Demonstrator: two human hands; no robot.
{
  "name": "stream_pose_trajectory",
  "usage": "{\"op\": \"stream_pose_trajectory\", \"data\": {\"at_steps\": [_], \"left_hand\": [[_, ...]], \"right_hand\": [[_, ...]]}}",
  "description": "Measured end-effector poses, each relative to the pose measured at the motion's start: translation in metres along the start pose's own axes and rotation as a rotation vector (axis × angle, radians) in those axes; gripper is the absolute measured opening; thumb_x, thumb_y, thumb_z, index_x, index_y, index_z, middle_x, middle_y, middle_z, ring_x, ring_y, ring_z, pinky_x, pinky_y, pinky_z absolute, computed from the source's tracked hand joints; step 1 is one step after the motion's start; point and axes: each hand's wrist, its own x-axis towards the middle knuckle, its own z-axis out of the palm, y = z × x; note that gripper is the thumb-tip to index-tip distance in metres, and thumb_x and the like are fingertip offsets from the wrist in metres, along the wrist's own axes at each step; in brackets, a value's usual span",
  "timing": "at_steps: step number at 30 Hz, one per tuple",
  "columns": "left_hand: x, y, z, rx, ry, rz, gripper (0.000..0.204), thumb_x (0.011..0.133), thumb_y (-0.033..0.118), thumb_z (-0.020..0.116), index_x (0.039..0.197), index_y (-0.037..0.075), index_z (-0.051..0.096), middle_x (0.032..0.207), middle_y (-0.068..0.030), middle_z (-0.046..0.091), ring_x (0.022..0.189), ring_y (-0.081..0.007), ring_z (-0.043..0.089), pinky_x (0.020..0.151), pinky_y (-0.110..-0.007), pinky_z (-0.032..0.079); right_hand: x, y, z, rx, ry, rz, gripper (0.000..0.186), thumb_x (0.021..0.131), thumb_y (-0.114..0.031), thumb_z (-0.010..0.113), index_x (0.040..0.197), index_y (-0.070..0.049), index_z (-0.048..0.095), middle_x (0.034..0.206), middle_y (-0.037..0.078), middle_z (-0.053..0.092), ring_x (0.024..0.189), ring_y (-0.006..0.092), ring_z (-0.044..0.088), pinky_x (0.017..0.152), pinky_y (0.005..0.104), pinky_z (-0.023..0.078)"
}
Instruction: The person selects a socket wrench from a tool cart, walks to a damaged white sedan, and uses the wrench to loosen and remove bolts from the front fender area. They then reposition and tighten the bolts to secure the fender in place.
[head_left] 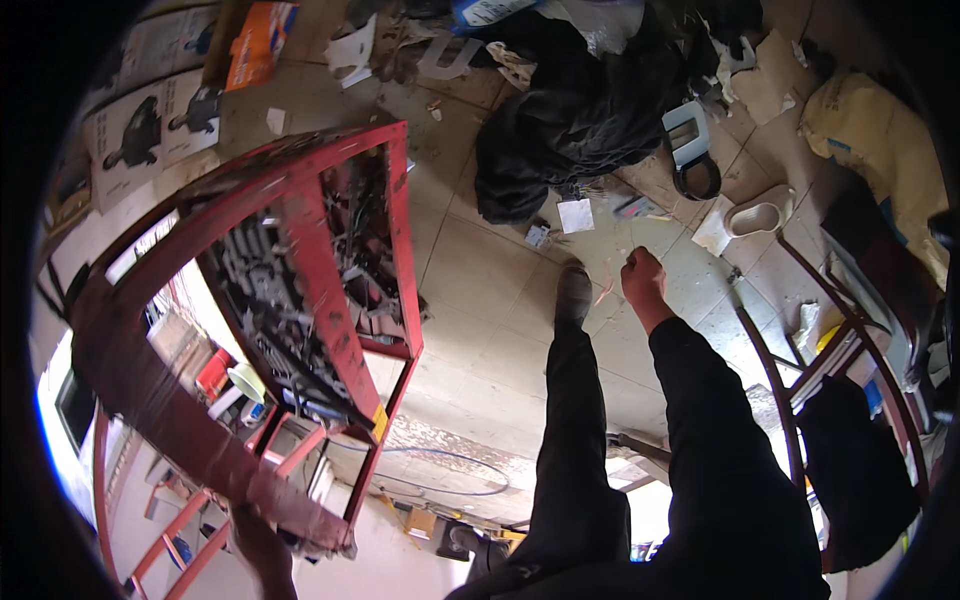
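A red metal rack (300, 190) with open trays of dark metal tools and parts (270, 290) fills the left side. At its lower edge, my left hand (258, 545) reaches up against the worn red rail (200, 445); the fingers are hidden behind the rail. My right hand (642, 276) is closed in a fist over the tiled floor, ahead of its dark sleeve. Whatever it holds, if anything, is hidden. My shoe (573, 293) stands just left of that fist, with a small pinkish scrap (603, 291) between them.
Dark cloth (580, 120) lies heaped on the far floor, with a white card (575, 215) and scraps by it. A pale clog-like shoe (760, 213) and a slipper (688, 140) lie right of it. A metal-framed chair (850, 320) stands at right; printed cartons (160, 120) stand far left.
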Motion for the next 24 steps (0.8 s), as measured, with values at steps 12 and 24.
{"op": "stream_pose_trajectory", "data": {"at_steps": [12, 24], "left_hand": [[0.005, 0.007, 0.003, 0.221, 0.014, 0.036, 0.023, 0.114, 0.032, 0.056, 0.126, 0.013, 0.063, 0.097, -0.0249, 0.079, 0.094, -0.0512, 0.075, 0.08, -0.065, 0.056], [0.001, 0.015, -0.01, 0.17, 0.006, 0.087, 0.038, 0.113, 0.044, 0.055, 0.118, 0.008, 0.063, 0.101, -0.0271, 0.08, 0.098, -0.0529, 0.076, 0.083, -0.065, 0.058]], "right_hand": [[-0.128, -0.071, -0.165, 0.757, -0.423, 0.419, 0.018, 0.102, -0.016, 0.07, 0.112, -0.002, 0.075, 0.078, 0.003, 0.066, 0.066, 0.0147, 0.065, 0.053, 0.0333, 0.053], [-0.181, -0.134, -0.248, 0.909, -0.513, 0.512, 0.037, 0.118, -0.046, 0.053, 0.125, -0.01, 0.057, 0.099, 0.009, 0.077, 0.084, 0.0275, 0.08, 0.059, 0.0351, 0.057]]}}
